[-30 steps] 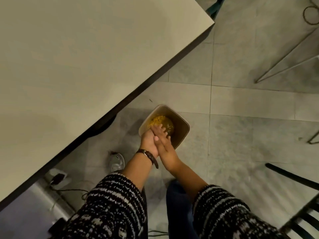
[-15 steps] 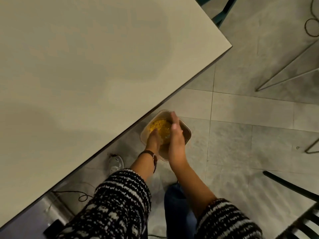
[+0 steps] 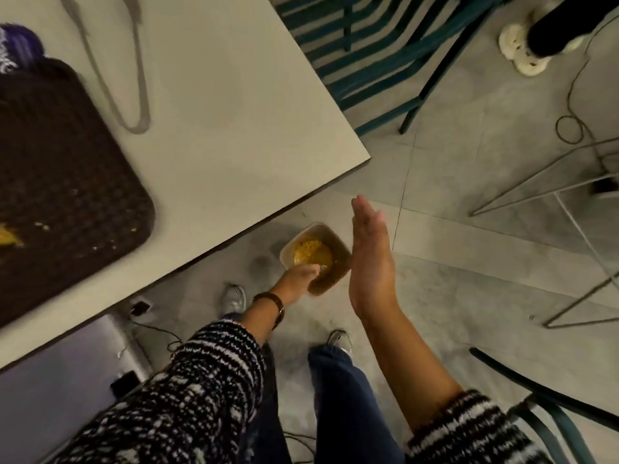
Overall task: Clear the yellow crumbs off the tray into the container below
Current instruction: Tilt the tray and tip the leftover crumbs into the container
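A dark brown tray (image 3: 67, 182) lies on the table at the left, with a few yellow crumbs (image 3: 10, 239) near its left side. Below, on the floor, stands a tan container (image 3: 338, 244) with a heap of yellow crumbs (image 3: 310, 251) inside. My left hand (image 3: 299, 274) reaches down to the container's near rim. Its fingers bend over the edge, and whether they grip it is unclear. My right hand (image 3: 370, 252) is raised to the right of the container, flat, fingers straight and together, holding nothing.
The pale table (image 3: 217, 112) has its corner just above the container. Grey tongs (image 3: 110, 72) lie on it beyond the tray. Teal chairs (image 3: 368, 51) stand at the far side, wire frames (image 3: 569, 182) at right, cables on the floor, and another person's shoe (image 3: 526, 48) at top right.
The view has risen and pulled back, bringing the tray into sight. My right hand has lifted away from my left hand and off the container; my left hand stays at the rim.
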Demonstrator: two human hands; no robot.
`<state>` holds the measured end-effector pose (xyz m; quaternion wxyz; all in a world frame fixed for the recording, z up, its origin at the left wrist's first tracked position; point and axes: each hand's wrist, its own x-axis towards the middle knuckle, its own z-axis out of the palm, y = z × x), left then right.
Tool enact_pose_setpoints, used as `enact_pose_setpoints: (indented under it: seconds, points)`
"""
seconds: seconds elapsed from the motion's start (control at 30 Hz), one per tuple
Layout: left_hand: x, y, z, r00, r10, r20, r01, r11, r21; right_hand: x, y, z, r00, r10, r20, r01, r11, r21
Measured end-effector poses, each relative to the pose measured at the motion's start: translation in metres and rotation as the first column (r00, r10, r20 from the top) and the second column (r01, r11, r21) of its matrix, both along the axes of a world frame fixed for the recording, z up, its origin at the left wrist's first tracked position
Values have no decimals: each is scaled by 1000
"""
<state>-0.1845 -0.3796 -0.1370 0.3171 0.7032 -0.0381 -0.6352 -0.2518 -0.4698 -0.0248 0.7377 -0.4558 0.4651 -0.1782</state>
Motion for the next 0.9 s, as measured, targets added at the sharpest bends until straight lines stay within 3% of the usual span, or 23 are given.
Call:
enact_pose_setpoints:
  seconds: [0.03, 0.13, 0.2, 0.3, 0.4, 0.5, 0.57, 0.7, 0.8, 0.9]
  points:
    - [-1, 2, 25, 992, 88, -94, -93, 994, -50, -6, 6, 22, 989, 144, -34, -148, 975, -168]
    - [-15, 17, 98, 933, 269, -241, -322, 921, -221, -18, 23, 80, 888, 452, -80, -449, 821, -353]
    - [-19, 31, 150, 930, 295, -220, -354, 880, -318, -20, 37, 108, 830, 553, -75, -524, 725, -447]
    - [-7, 67, 213, 922, 384, -57, -377, 853, -360, -7, 62, 136, 765, 643, -34, -574, 657, -488]
    - [14, 124, 241, 819, 572, 37, -522, 771, -364, 12, 94, 151, 696, 715, -64, -620, 553, -557]
    - [37, 186, 256, 674, 732, 100, -647, 650, -399, 41, 128, 155, 658, 749, -81, -637, 496, -589]
    - [56, 223, 260, 592, 802, 86, -707, 567, -424, 66, 152, 158, 651, 756, -64, -652, 514, -557]
    - [105, 282, 256, 323, 943, -81, -870, 262, -418, 124, 211, 178, 650, 757, -68, -650, 508, -564]
    - [141, 312, 256, 187, 953, -237, -939, 103, -327, 169, 258, 200, 630, 768, -110, -539, 332, -774]
    - [179, 331, 262, 295, 890, -349, -935, 194, -297, 211, 300, 212, 591, 794, -144, -343, 86, -935]
